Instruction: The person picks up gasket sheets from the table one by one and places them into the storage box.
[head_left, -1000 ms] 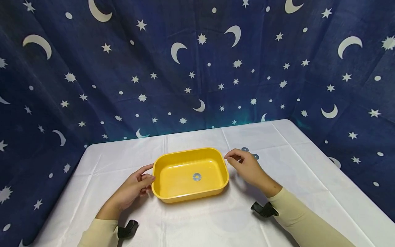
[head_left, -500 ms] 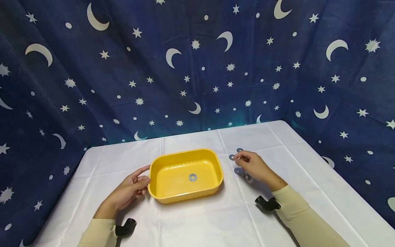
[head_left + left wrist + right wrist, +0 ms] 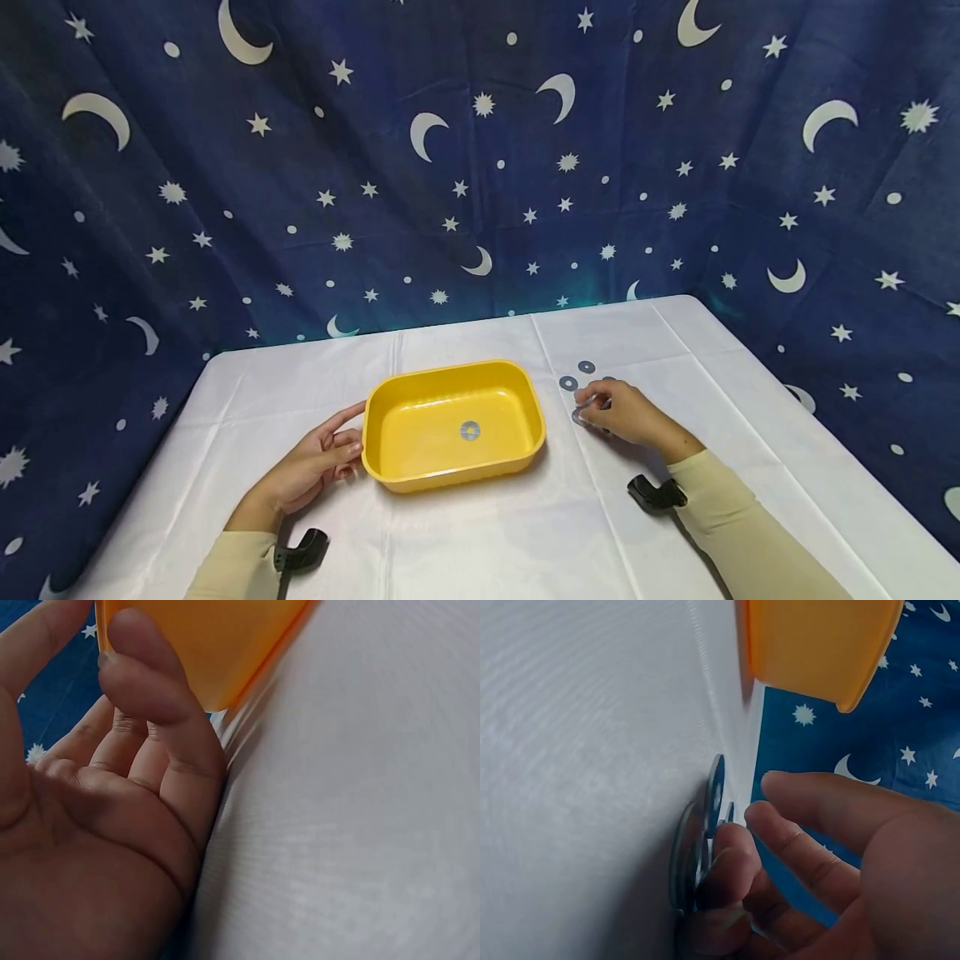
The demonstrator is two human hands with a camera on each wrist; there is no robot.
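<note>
A yellow rectangular tray (image 3: 420,458) stands on the white-covered table with one flat grey metal washer (image 3: 469,431) on its floor. My left hand (image 3: 311,471) is at the tray's left wall, index finger along the outside and thumb just outside the rim. Right of the tray, several more washers (image 3: 568,383) lie on the cloth. My right hand (image 3: 630,410) is over this group, thumb and index finger apart. In the right wrist view, its lower fingers (image 3: 731,874) are bent right at two washers (image 3: 715,802), partly hiding them.
A white cloth covers the table (image 3: 480,542). Behind and at both sides hangs a dark blue curtain (image 3: 360,275) with moons and stars. Each wrist carries a black camera mount (image 3: 303,550).
My right hand has moved from beside the tray's right rim to the washers, then slightly nearer me, uncovering some of them. The left hand stays by the tray.
</note>
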